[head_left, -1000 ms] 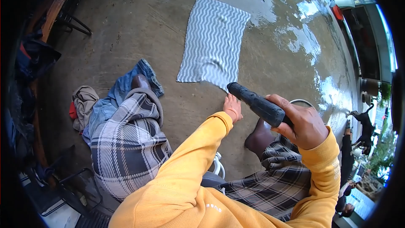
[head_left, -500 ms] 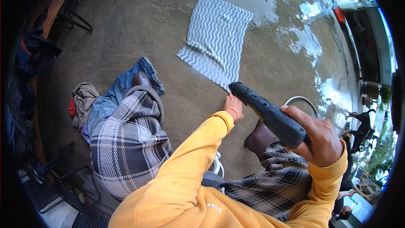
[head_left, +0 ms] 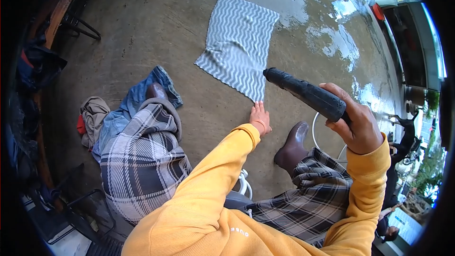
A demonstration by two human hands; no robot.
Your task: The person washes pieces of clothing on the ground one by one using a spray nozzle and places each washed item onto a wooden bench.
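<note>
A white and grey zigzag-patterned cloth [head_left: 241, 33] lies spread on the wet concrete floor, rumpled across its lower half. My left hand [head_left: 260, 117] reaches down with its fingers stretched out flat, the fingertips touching the cloth's near corner. In my right hand [head_left: 359, 121] is a black spray gun [head_left: 308, 96], its nozzle pointing left toward the lower right part of the cloth. A faint whitish spray shows between nozzle and cloth. Part of my right hand's grip is hidden behind the gun.
A pale hose [head_left: 314, 130] curves beside my brown boot [head_left: 293, 144]. Blue jeans [head_left: 124, 109] and a grey-brown garment [head_left: 95, 114] lie crumpled at left. Puddles [head_left: 341, 42] reflect sky at upper right. A black dog [head_left: 405, 132] and a person [head_left: 386, 225] are at right.
The spray gun has moved up and slightly right, away from my left hand, with its nozzle now higher along the cloth's right edge. My left hand stays at the corner.
</note>
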